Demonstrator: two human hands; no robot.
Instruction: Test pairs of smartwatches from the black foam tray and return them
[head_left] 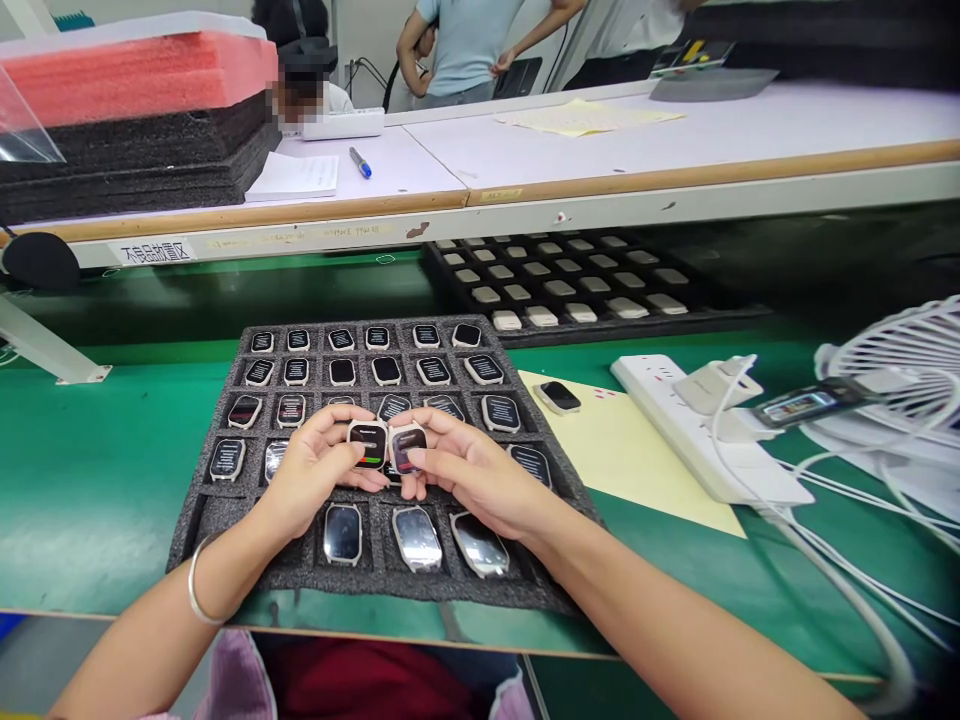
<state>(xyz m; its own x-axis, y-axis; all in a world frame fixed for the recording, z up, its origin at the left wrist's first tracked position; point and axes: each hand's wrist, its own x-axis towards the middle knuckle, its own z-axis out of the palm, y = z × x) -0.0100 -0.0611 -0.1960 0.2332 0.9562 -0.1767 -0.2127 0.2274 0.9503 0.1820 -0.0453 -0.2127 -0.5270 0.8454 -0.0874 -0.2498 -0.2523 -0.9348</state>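
My left hand [315, 462] grips a smartwatch body [367, 443] without a strap, its thumb on the lit screen, which shows a green and red strip. Beside it, my right hand [469, 465] pinches a second smartwatch body [408, 447], thumb over the lower screen. Both are held side by side above a black foam tray [292, 580]. Rows of similar smartwatches lie in the tray's compartments; many screens show lines of text, others are dark. In the front row a watch [343, 533] shows a dark screen. My hands hide some middle compartments.
Right of the tray, one watch [559, 396] lies on a yellow sheet [645, 465]. Further right are a white power strip [720, 440] with cables and a white fan [900, 370]. Behind, another loaded tray [705, 318] sits under a shelf [525, 190]. People are beyond it.
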